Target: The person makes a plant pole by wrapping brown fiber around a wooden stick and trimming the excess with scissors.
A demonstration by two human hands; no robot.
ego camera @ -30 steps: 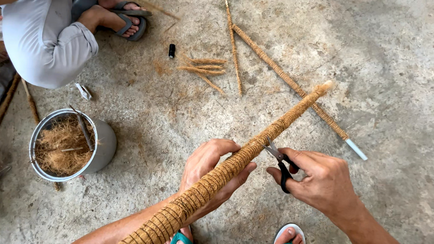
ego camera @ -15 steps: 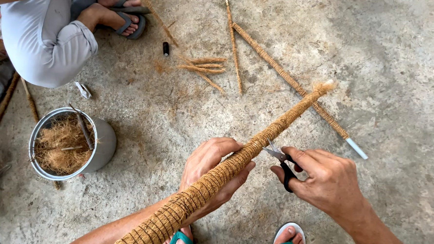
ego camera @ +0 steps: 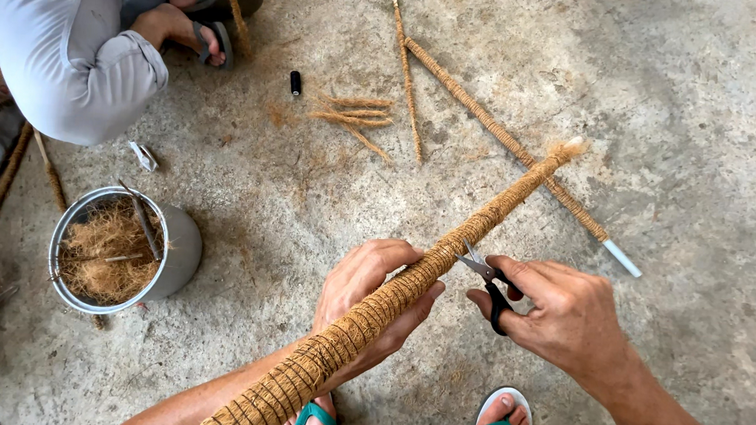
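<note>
A long pole wrapped in brown coconut fibre and thread [ego camera: 488, 213] runs from the bottom left up to the right, its frayed tip pointing away from me. My left hand [ego camera: 374, 293] grips it around the middle from underneath. My right hand [ego camera: 560, 318] holds small black-handled scissors [ego camera: 485, 281], whose blades touch the pole's side just right of my left hand.
A metal bucket [ego camera: 176, 255] with loose coconut fibre stands at the left. A seated person in grey clothes [ego camera: 70, 55] is at the top left. Another wrapped pole with a white end [ego camera: 517, 151], thin sticks [ego camera: 405, 73], fibre bundles [ego camera: 352, 118] and a small black spool [ego camera: 295, 82] lie on the concrete floor.
The view has shifted slightly, with floor objects sliding toward the top. My hands keep their grip on the pole and scissors, the blades staying at the pole's side.
</note>
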